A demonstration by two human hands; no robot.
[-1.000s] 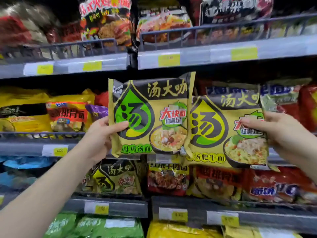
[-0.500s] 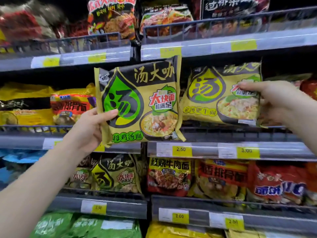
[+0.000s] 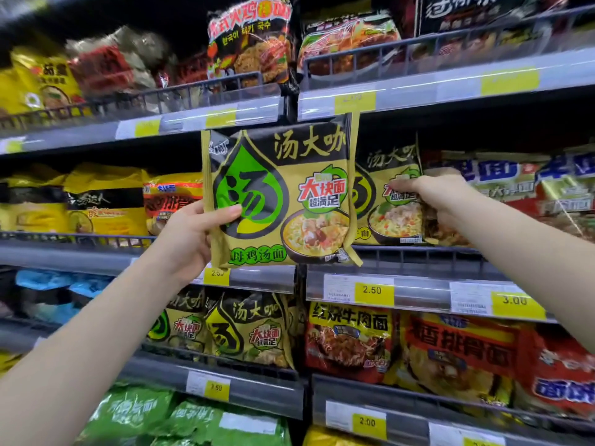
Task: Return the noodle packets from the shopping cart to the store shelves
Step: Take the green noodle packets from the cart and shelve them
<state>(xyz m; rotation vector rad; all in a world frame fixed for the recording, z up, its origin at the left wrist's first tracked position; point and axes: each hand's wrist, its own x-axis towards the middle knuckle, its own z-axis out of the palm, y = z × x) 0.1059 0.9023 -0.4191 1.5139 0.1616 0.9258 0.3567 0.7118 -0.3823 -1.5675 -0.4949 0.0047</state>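
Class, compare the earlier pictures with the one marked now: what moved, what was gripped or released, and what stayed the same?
The right hand carried the yellow-drop packet up and back onto the middle shelf, where it now stands, fingers touching it yet. The left hand keeps its grip on the green-drop packet, raised slightly. Nothing was released.

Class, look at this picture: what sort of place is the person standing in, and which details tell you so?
Most likely a supermarket's instant-noodle aisle. Tiered shelves with rail fronts are packed with noodle packets, yellow price tags run along the shelf edges, and each hand, left and right, has a noodle packet in its grip.
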